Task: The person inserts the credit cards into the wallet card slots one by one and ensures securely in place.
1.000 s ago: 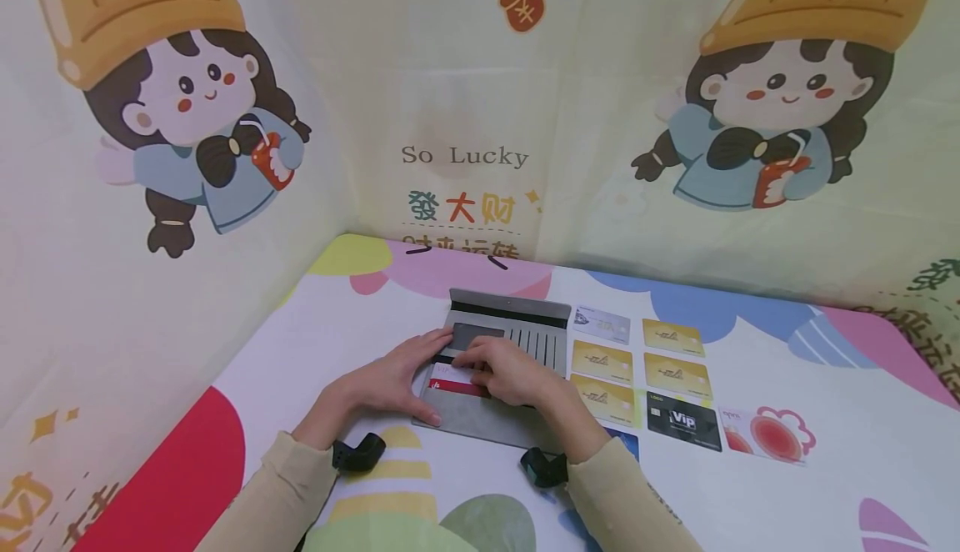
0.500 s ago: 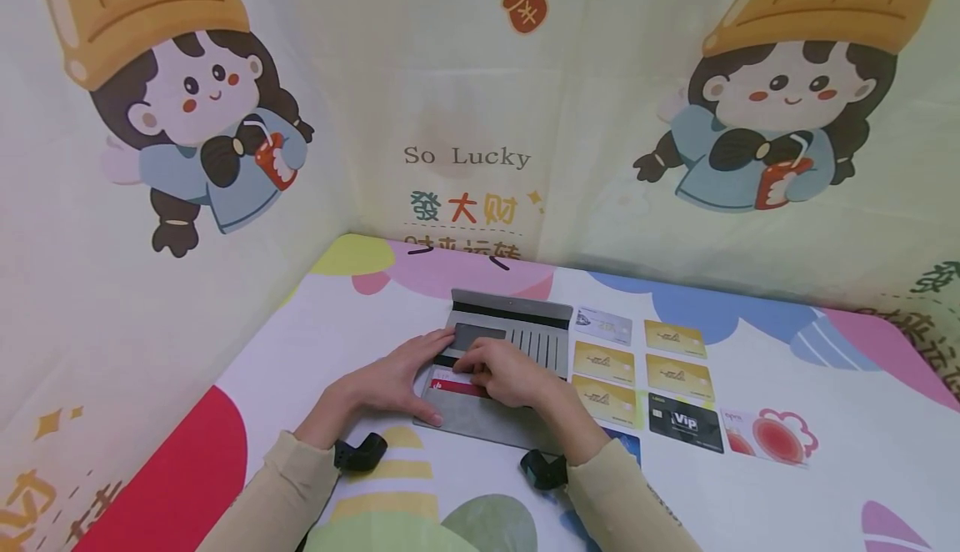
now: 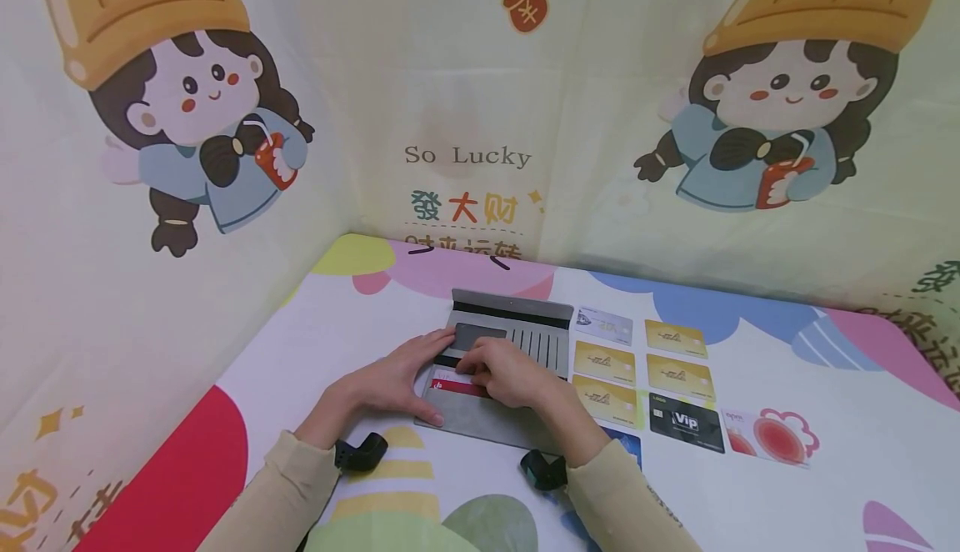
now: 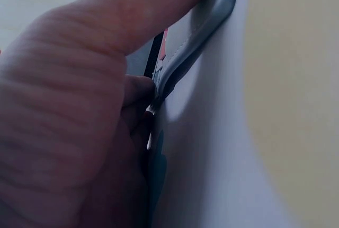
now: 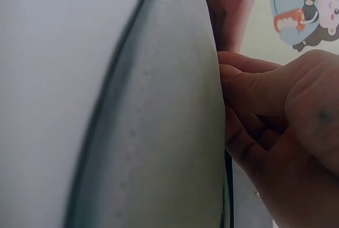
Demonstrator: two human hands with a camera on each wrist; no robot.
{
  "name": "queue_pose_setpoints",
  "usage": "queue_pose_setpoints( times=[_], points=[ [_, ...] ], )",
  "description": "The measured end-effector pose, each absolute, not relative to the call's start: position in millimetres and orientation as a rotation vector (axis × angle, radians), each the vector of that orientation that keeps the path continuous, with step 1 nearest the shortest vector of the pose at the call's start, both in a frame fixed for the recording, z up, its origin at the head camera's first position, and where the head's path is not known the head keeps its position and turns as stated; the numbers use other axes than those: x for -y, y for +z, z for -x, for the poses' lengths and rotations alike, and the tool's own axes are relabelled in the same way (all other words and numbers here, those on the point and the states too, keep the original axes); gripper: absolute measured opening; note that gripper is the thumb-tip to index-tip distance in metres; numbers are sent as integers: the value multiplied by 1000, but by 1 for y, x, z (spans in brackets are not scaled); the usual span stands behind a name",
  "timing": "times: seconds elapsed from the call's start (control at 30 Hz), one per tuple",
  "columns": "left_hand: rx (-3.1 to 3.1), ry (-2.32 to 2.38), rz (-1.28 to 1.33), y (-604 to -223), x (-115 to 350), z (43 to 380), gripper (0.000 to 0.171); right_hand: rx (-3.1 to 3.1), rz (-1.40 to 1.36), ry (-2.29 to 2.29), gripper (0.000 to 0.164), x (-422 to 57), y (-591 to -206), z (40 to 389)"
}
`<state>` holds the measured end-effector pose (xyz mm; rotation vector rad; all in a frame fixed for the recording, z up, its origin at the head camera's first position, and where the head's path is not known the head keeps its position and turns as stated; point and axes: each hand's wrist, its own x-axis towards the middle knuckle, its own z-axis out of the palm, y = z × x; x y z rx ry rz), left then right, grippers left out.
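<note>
A grey long wallet [image 3: 480, 423] lies unfolded on the table, with card slots on its far half. In its near half sits a white and red card [image 3: 448, 382], partly covered by the right fingers. My right hand [image 3: 513, 373] has its fingers curled at the card's right part and pinches it. In the right wrist view, the right thumb and fingers [image 5: 254, 87] meet at the wallet's edge. My left hand [image 3: 386, 377] rests along the wallet's left side, thumb near the front corner and fingers stretched toward the fold. Up close, the left thumb [image 4: 143, 10] lies over the wallet's rim.
Right of the wallet lie several gold cards [image 3: 604, 360], a silver card [image 3: 604, 325], a black VIP card [image 3: 686, 421] and a pink-red card [image 3: 771, 437]. A blue card [image 3: 627, 445] is partly hidden by the right forearm. Cloth walls [image 3: 465, 77] stand behind and left.
Both hands keep their places on the wallet and the card, with barely any finger movement. The whole head view has shifted slightly right.
</note>
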<state>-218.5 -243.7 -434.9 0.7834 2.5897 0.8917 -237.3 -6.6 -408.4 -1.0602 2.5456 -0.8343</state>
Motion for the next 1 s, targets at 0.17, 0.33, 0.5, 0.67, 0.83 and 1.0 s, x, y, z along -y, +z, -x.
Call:
queue_pose_setpoints(
  times=[0.17,0.33,0.5,0.67,0.83,1.0],
  points=[
    [-2588,889,-774,-435,243,219,116,-2545,1041,-845,26,5,-406,237],
    [-2590,888,-756,-435,242,219,116,-2529,1022,-915,28,1,-404,239],
    [-2588,891,-755,-435,242,219,116,-2519,1024,-959,28,-4,-402,240],
    [-2592,893,-773,-435,243,219,116,-2508,1024,-953,26,-4,-400,240],
    [-2592,897,-790,-435,244,219,116,-2510,1013,-933,24,-4,-400,240],
    [-2593,892,-796,-436,245,219,116,-2501,1010,-935,22,-4,-400,239]
  ],
)
